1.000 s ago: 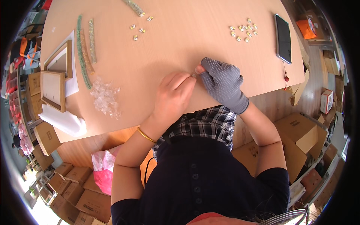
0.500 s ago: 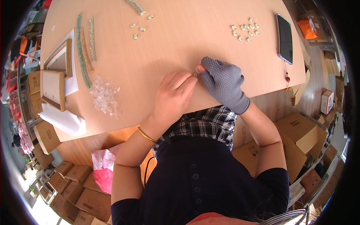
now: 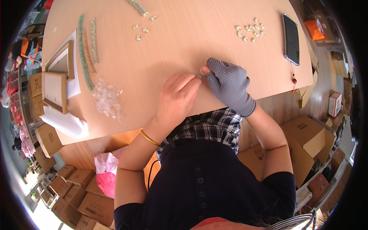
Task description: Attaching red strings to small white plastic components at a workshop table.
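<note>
My bare left hand [image 3: 177, 96], with a gold bangle at its wrist, is closed in a pinch above the table near its front edge. At its fingertips shows a tiny whitish piece [image 3: 199, 77], too small to name. Close beside it, my right hand [image 3: 229, 82] wears a grey dotted glove that leaves the thumb tip bare; its fingers are curled in, and what they hold is hidden. Several small white-and-yellow round pieces [image 3: 248, 28] lie scattered at the far right. A few more such pieces [image 3: 138, 37] are at the far middle, by a clear tube of them [image 3: 138, 7].
At left lie a green strip [image 3: 84, 57], a brown strip [image 3: 89, 53], a pale strip [image 3: 94, 40], wooden frames [image 3: 55, 91], a white sheet [image 3: 73, 90] and clear plastic bits [image 3: 106, 99]. A phone [image 3: 291, 40] lies at the right edge. Cardboard boxes [image 3: 303, 132] stand below.
Almost nothing differs. Both hands keep their places and closed shape; the piece at the left fingertips has barely shifted.
</note>
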The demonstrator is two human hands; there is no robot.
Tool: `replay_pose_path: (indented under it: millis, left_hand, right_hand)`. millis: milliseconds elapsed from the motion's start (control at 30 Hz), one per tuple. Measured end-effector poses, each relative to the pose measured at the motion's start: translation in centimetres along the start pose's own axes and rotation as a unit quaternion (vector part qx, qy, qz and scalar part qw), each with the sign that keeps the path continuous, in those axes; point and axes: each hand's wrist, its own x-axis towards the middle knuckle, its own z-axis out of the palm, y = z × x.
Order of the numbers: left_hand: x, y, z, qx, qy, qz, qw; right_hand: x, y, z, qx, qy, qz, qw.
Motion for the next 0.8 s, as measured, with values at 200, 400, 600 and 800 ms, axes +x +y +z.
replay_pose_path:
  millis: [200, 400, 600, 800]
  left_hand:
    - [0.03, 0.02, -0.03, -0.001, -0.002, 0.002, 1.0]
    - [0.29, 0.15, -0.05, -0.009, 0.014, 0.003, 1.0]
    - [0.1, 0.03, 0.07, -0.003, 0.01, 0.002, 1.0]
    - [0.28, 0.09, -0.1, -0.004, 0.008, 0.003, 1.0]
  right_hand:
    - [0.07, 0.06, 0.06, -0.015, -0.01, -0.013, 1.0]
    - [-0.16, 0.57, 0.3, 0.027, 0.016, -0.03, 0.999]
    - [-0.02, 0.36, 0.43, -0.013, 0.02, -0.027, 0.999]
    - [0.02, 0.46, 0.63, 0.015, 0.046, -0.03, 0.998]
